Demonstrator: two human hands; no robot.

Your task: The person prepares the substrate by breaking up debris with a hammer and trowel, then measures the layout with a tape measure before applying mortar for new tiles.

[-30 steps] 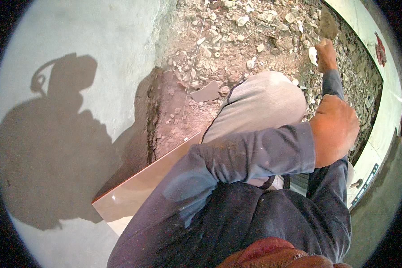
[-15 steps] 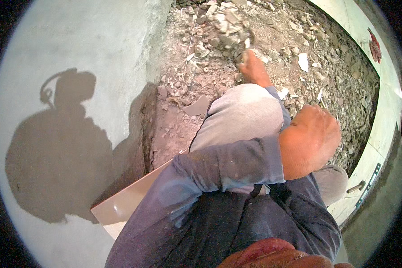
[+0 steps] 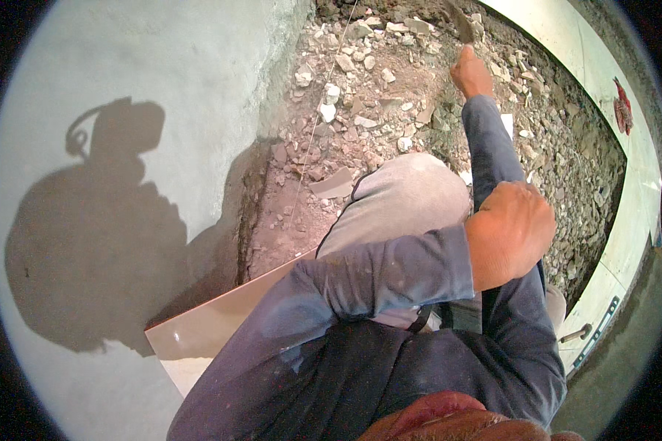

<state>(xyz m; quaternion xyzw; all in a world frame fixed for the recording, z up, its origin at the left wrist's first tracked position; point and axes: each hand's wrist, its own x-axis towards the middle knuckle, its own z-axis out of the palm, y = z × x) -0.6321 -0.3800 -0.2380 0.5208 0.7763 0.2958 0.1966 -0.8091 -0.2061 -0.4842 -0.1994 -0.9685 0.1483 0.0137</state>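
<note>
My right hand [image 3: 471,71] reaches far forward over the rubble, its fingers wrapped round the handle of what looks like a trowel [image 3: 461,23]. The trowel's brownish blade points away toward the top edge, and part of it is cut off there. My left hand [image 3: 513,231] is a loose fist by my right forearm, seen from its back; no object shows in it. Beneath the right hand lies a bed of broken rubble [image 3: 390,103] with pale stone and tile chips. A larger flat shard [image 3: 332,184] rests near my knee [image 3: 412,191].
A taut string [image 3: 318,117] runs over the rubble's left side. At left rises a smooth grey surface [image 3: 198,73]. A tile [image 3: 213,312] juts beside my left arm. Pale tiles [image 3: 603,275] border the right, bearing a level [image 3: 597,332], a hammer-like tool [image 3: 575,334] and a red cloth or glove [image 3: 622,109].
My right hand has moved forward and to the right with the trowel. The rubble load seen on it earlier no longer shows. White chips now lie near the string. My left hand has barely shifted.
</note>
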